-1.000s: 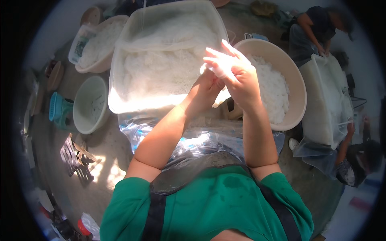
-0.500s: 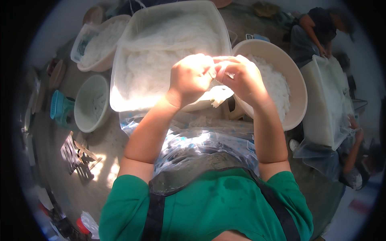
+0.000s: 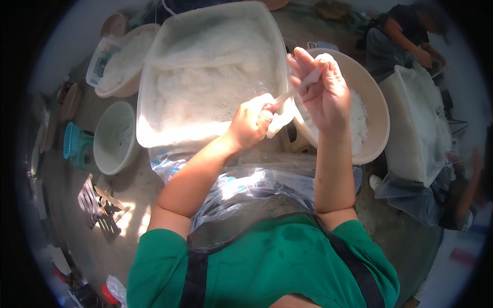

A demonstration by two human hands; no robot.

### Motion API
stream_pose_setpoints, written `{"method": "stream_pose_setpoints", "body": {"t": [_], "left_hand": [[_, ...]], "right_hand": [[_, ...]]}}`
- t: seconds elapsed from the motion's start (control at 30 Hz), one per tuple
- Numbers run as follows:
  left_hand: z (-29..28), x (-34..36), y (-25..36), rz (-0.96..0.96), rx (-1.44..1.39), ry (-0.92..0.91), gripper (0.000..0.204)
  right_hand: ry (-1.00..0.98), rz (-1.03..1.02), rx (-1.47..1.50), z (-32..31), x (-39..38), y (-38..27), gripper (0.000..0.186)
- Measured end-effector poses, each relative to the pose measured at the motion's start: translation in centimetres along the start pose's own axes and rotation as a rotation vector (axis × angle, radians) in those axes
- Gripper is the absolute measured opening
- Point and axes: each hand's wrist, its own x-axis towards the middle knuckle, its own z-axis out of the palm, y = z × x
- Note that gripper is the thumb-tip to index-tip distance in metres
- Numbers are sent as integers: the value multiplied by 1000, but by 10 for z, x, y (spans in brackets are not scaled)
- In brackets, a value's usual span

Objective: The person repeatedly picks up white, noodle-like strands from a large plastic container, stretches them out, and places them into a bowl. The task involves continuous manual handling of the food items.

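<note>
A wet-looking white fibrous piece (image 3: 280,122) is stretched between my two hands. My left hand (image 3: 248,124), low on it, is closed round one end, with a loose flap hanging below the fingers. Higher and to the right, my right hand (image 3: 328,95) pinches the other end between thumb and fingertips, its palm partly turned up. Both hands are over the gap between a large white rectangular tub (image 3: 143,108) and a round beige basin (image 3: 379,118). White fibrous material in water fills the tub; white clumps lie in the basin.
At the left stand a pale green basin (image 3: 102,149), a teal plastic stool (image 3: 77,146) and a pink basin of white material (image 3: 126,92). A slatted wooden piece (image 3: 100,203) lies on the floor. On the right, people (image 3: 405,31) work beside another white tub (image 3: 411,128).
My hands have come apart: the left moved down, the right rose to the right and turned its palm up. The white piece is now drawn out between them.
</note>
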Motion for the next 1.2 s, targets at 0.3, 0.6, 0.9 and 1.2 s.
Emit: {"method": "stream_pose_setpoints", "body": {"t": [0.3, 0.6, 0.9, 1.2], "left_hand": [[-15, 33, -4, -511, -961, 454, 23], [-43, 53, 33, -262, -1362, 44, 20], [-55, -113, -20, -465, -6, -132, 28], [31, -140, 5, -134, 565, -286, 47]], "right_hand": [[104, -13, -989, -24, -6, -9, 20], [-216, 346, -1134, -1, -27, 50, 22], [-396, 35, -1621, 10, -16, 17, 10], [-592, 141, -1821, 11, -26, 34, 3]]}}
